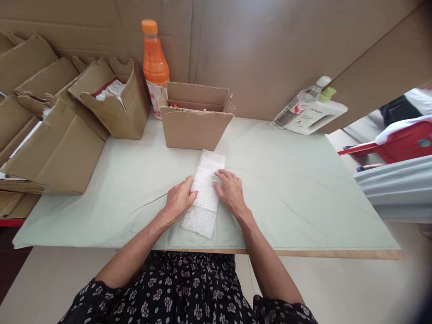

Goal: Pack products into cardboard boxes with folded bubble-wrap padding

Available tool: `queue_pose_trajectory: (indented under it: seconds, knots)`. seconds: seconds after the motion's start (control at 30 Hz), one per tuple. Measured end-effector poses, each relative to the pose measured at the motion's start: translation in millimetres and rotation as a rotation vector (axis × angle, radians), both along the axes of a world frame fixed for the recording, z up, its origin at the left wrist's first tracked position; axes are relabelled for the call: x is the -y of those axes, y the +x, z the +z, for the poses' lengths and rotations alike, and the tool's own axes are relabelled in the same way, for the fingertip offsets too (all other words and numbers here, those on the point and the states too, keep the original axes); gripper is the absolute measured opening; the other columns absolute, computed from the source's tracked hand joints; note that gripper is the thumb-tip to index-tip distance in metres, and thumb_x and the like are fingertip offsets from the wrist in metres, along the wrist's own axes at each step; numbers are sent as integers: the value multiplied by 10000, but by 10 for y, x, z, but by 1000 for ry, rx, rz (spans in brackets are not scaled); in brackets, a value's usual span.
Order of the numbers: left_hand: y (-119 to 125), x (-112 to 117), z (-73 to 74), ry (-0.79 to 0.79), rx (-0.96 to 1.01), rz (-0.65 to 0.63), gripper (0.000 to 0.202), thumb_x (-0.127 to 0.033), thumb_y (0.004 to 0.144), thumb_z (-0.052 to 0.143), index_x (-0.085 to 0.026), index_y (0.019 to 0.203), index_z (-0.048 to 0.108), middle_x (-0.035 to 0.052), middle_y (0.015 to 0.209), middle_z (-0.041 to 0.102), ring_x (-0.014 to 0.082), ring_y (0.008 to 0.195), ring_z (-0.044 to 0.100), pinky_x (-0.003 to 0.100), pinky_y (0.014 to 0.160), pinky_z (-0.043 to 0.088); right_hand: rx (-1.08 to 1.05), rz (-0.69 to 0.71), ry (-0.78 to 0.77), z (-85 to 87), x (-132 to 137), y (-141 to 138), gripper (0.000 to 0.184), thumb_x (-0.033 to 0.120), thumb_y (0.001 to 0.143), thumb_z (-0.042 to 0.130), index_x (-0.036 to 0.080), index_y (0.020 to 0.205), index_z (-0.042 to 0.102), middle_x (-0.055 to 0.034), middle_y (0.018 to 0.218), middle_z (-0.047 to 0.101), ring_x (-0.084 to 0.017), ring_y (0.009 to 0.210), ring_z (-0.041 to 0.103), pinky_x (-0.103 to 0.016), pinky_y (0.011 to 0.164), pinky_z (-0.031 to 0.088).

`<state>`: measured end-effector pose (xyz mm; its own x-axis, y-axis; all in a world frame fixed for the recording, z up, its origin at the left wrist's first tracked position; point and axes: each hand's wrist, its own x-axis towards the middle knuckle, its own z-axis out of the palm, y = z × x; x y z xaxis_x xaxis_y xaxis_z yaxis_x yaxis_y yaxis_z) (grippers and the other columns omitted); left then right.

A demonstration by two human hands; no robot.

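A long white bubble wrap pouch [204, 189] lies slightly tilted on the pale green tablecloth, in front of a cardboard box. At its left edge my left hand [180, 196] is closed, with the thumb on top of the wrap and the fingers along the side. My right hand [230, 190] grips the right edge with bent fingers, their tips on the upper face. A crease runs across the lower part of the pouch. Whether anything is inside it I cannot tell.
An open cardboard box [195, 130] with something red inside stands behind the pouch. Several more boxes [67, 148] crowd the left side. Along the back are an orange bottle [155, 63], a clear bottle [299, 105] and a white jug [315, 117]. A red chair [405, 141] is beyond the right edge.
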<state>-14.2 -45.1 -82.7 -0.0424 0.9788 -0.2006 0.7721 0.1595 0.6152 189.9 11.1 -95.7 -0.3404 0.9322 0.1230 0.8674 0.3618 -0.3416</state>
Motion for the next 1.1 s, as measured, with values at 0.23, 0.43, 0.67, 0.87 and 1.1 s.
queue_pose_trajectory:
  seconds: [0.23,0.43,0.67,0.87,1.1]
  knots:
    - [-181,336,-47,484,46,-322,390,-159,939,517,-179,1316,614,121,1344,660,271,1291,576,439,1077,480,58,475,35,238,832,477,555,57,855,521,208,1382,605,-120,1497,568,-304,1367,516,-467,1017,474]
    - [-105,234,-137,291,176,-500,381,-179,945,505,-151,1301,637,142,1281,704,290,1236,612,507,1085,473,-168,462,112,-78,1135,151,293,88,927,510,202,1106,712,-97,1249,731,-277,1214,636,-438,946,510]
    - [-308,231,-12,129,433,-355,536,-385,1012,445,-181,1507,467,107,1255,712,226,1143,668,366,985,534,-488,-89,-45,-120,837,7,230,314,1018,501,208,952,693,-18,801,723,-167,695,653,-283,647,503]
    - [-40,159,-251,259,81,-144,448,-198,894,561,-161,1337,614,38,847,694,211,819,648,355,824,546,-358,-132,259,-94,828,54,297,318,978,587,182,1237,641,-121,1134,725,-259,1021,657,-398,871,485]
    - [-20,144,-233,353,20,-144,395,-210,901,599,-166,1292,636,74,910,727,257,912,651,423,901,530,-55,239,243,-90,850,29,253,186,969,574,185,1201,674,-105,1318,695,-292,1271,583,-445,983,443]
